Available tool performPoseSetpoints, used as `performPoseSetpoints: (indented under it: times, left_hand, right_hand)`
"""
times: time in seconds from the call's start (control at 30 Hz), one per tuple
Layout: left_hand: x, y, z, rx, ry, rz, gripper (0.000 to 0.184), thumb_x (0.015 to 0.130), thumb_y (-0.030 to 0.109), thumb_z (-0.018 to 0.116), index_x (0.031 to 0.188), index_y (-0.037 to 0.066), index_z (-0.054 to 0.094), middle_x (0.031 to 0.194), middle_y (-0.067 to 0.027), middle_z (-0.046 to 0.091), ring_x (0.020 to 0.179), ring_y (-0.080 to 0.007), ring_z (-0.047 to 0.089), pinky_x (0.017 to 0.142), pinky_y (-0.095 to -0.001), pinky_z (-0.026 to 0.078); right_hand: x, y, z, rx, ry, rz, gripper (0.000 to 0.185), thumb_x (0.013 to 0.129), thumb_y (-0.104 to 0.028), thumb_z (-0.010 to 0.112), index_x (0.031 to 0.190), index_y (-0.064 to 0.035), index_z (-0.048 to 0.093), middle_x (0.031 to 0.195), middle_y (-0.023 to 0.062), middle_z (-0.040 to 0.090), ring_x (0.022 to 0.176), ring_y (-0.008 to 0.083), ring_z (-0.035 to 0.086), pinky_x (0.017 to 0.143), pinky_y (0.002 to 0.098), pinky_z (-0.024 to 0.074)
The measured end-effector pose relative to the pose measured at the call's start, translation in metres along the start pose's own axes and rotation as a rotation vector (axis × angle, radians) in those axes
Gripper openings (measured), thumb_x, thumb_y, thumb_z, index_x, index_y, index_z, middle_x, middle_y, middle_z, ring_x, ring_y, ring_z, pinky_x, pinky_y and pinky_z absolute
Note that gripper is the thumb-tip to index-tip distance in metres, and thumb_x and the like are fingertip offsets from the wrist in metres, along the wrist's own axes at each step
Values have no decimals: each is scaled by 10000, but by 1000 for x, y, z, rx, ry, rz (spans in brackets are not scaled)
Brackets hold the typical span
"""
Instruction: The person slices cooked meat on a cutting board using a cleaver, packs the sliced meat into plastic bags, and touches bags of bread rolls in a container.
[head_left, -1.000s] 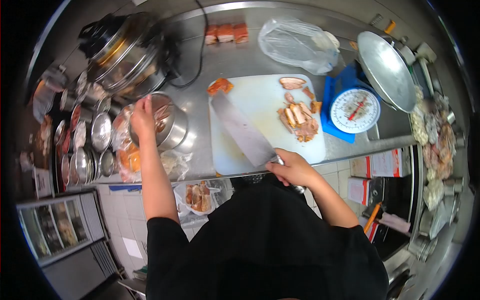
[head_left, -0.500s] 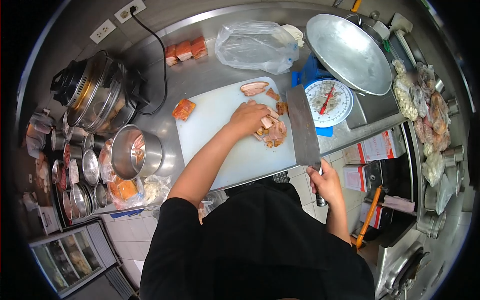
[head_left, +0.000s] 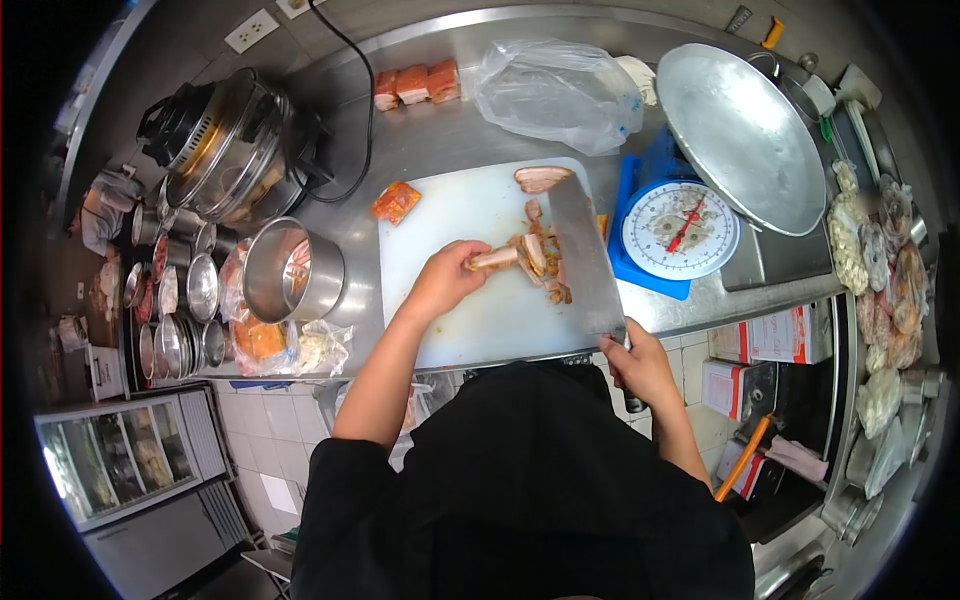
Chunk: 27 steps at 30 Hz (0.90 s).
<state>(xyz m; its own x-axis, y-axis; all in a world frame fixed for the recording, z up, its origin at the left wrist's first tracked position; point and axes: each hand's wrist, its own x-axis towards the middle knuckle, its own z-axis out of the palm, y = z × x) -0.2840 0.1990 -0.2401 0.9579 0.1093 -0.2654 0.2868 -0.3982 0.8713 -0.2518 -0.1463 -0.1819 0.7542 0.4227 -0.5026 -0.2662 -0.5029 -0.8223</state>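
My right hand [head_left: 642,366] grips the handle of a broad cleaver [head_left: 583,265], its blade over the right side of the white cutting board [head_left: 440,335]. Between the fingertips of my left hand [head_left: 450,280] is a slice of roast pork [head_left: 495,259]. Several cut pork pieces [head_left: 540,255] lie in a heap between that hand and the blade, and the blade hides part of them. A fatty pork slice [head_left: 543,179] rests near the board's far edge. A browned pork chunk [head_left: 397,202] sits at its far left corner.
Right of the board stands a blue scale [head_left: 680,232] with a large metal pan [head_left: 742,138]. Behind are a plastic bag [head_left: 560,95] and three pork blocks [head_left: 413,84]. A steel pot [head_left: 293,270] and a glass-bowled appliance [head_left: 235,150] with a black cord stand left.
My left hand has drawn back left from the pork heap and now pinches a slice. The cleaver has shifted left relative to the board, over the heap's right side. The camera view has shifted.
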Motion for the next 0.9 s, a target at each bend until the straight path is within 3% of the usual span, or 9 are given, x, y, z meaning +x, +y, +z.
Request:
performPoseSetpoints:
  times: [0.03,0.07,0.1,0.17,0.27,0.4,0.6,0.83,0.9]
  left_hand:
    - [-13,-10,3,207,117,134,348,886,116,704,1213,21,632,991,-71,678,877,-199,610,809,-340,507]
    - [-23,-21,6,412,235,266,336,852,82,735,1165,28,627,1007,-88,656,906,-235,613,803,-359,504]
    - [-31,-32,10,401,237,260,336,852,82,735,1165,28,627,1007,-88,656,906,-235,613,803,-359,504]
    - [-39,-52,18,465,282,371,309,801,87,771,1056,36,604,1052,-128,644,992,-325,600,852,-405,489]
    - [-45,-57,23,443,277,446,301,788,107,789,1023,62,606,1081,-94,658,1024,-316,593,875,-412,461]
    - [-48,-64,26,431,317,535,304,780,125,800,1025,85,623,1116,-66,665,1038,-291,592,865,-412,441]
    - [-50,-69,24,416,310,552,306,775,121,806,1028,81,638,1138,-74,654,1070,-300,581,880,-422,450]
    - [-65,-79,11,241,343,510,271,782,96,796,1001,55,640,1144,-132,625,1074,-337,581,943,-431,478]
    - [-63,-84,10,249,335,544,264,785,89,791,1000,55,642,1116,-128,623,1055,-336,586,920,-428,481]
  right_hand:
    - [2,-5,10,-57,-8,-26,255,966,-270,649,1054,-34,610,612,42,601,483,126,581,482,310,458]
    - [4,-14,21,-184,-6,-47,258,959,-265,642,1045,-26,596,644,115,649,527,244,647,520,386,490]
    - [8,-19,33,-195,-11,-41,258,959,-265,642,1045,-26,596,644,115,649,527,244,647,520,386,490]
    - [18,-25,60,-398,67,-260,251,950,-261,643,1025,-28,586,696,199,671,629,397,675,589,483,510]
    - [21,-61,91,-478,116,-377,251,945,-249,637,1034,-21,578,755,257,672,740,488,656,675,548,508]
    - [33,-80,125,-545,234,-538,289,956,-244,619,1082,11,569,833,288,673,776,469,668,689,538,501]
    - [78,-44,148,-734,30,-202,338,935,-228,589,1157,27,575,928,295,703,934,464,683,883,542,521]
    - [33,-85,147,-719,147,-256,344,931,-237,600,1146,30,571,924,296,701,934,473,678,878,542,521]
    - [26,-91,153,-610,207,-304,393,961,-242,578,1225,49,564,941,313,694,932,483,672,862,522,526]
